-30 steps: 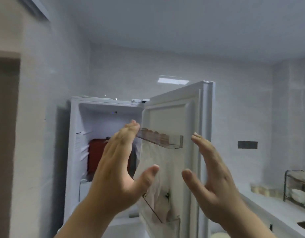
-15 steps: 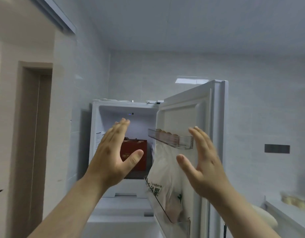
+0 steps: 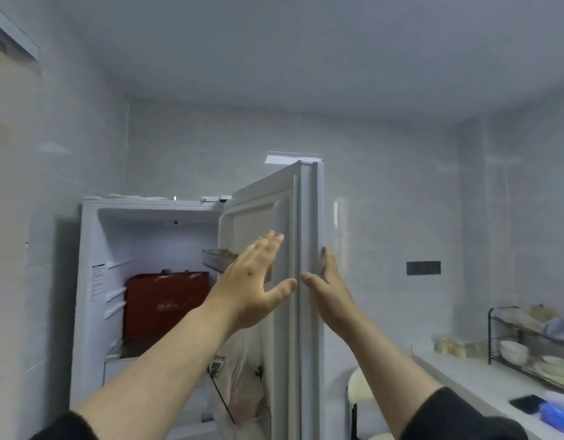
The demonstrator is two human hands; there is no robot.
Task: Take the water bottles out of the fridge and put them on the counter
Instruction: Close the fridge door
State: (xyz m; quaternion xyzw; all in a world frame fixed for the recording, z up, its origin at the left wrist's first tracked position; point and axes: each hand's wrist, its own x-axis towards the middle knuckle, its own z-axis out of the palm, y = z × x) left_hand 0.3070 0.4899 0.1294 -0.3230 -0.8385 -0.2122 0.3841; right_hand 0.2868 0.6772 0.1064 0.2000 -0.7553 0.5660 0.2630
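Head view: white fridge in middle left of frame, door swung open to right. Left hand flat, fingers spread, in front of door's inside face, holding nothing. Right hand open, fingers on door's outer edge. Red box on shelf inside. Plastic bag in lower door bin. Cannot see water bottles. Counter at lower right, dish rack on it.

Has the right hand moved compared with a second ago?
Yes. The right hand has gone forward to the fridge door, fingers now on its outer edge; earlier it hung short of the door.
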